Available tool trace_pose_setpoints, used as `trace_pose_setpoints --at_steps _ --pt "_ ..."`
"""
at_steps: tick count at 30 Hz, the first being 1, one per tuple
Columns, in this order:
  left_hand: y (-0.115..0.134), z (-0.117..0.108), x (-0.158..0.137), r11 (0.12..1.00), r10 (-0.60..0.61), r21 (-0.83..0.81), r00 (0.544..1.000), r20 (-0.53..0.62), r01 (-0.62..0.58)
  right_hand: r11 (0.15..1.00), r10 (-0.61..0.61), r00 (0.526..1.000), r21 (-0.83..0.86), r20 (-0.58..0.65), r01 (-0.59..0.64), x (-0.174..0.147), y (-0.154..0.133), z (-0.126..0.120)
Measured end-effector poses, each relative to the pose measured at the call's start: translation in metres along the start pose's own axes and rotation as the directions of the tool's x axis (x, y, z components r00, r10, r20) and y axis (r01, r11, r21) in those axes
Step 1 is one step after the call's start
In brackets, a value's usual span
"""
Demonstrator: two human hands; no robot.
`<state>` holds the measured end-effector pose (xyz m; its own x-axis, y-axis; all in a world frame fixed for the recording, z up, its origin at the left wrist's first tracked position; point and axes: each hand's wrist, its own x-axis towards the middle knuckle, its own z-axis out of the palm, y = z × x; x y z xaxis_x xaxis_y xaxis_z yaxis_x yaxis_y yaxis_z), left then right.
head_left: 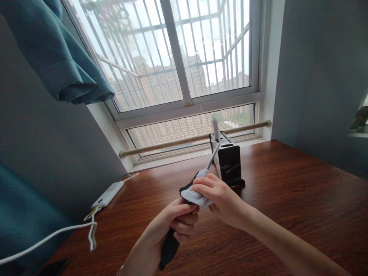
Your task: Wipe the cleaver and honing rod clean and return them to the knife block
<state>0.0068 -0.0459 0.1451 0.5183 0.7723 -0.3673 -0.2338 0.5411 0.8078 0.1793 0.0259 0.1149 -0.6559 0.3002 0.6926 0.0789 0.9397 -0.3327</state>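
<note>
Closed around the black handle of a tool point(169, 248) is my left hand point(181, 222), low in the middle of the view. The tool has a slim grey metal shaft that slants up and to the right, and its exact kind is unclear. A white cloth with a dark edge point(195, 196) wraps the middle of the shaft. My right hand point(220, 195) grips this cloth from the right, fingers bent over it. The shaft's bare end sticks out past the cloth, in front of a black and white holder point(230, 165); whether they touch is unclear.
The brown wooden table point(287, 199) reaches to the window point(184, 111). A white stick-like item point(215, 127) stands up from the holder. To the left lie a white power strip point(107, 194) and its cable point(51, 234). A dark flat object point(54, 267) rests at the lower left.
</note>
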Motion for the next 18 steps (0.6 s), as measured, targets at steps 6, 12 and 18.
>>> trace_pose_setpoints --at_steps 6,12,18 --pt "0.002 0.012 -0.005 0.998 -0.042 -0.048 0.999 0.024 0.043 0.998 -0.001 0.999 0.056 0.054 -0.002 0.001 0.009 -0.02" --pt "-0.005 0.019 -0.012 0.994 -0.015 -0.109 0.998 0.059 0.021 0.999 0.04 0.997 0.034 -0.072 -0.037 0.0 0.033 -0.045" --pt "-0.006 0.018 -0.012 0.991 -0.057 -0.114 0.993 0.103 0.069 0.979 0.178 0.964 -0.063 -0.195 -0.194 -0.007 0.068 -0.071"
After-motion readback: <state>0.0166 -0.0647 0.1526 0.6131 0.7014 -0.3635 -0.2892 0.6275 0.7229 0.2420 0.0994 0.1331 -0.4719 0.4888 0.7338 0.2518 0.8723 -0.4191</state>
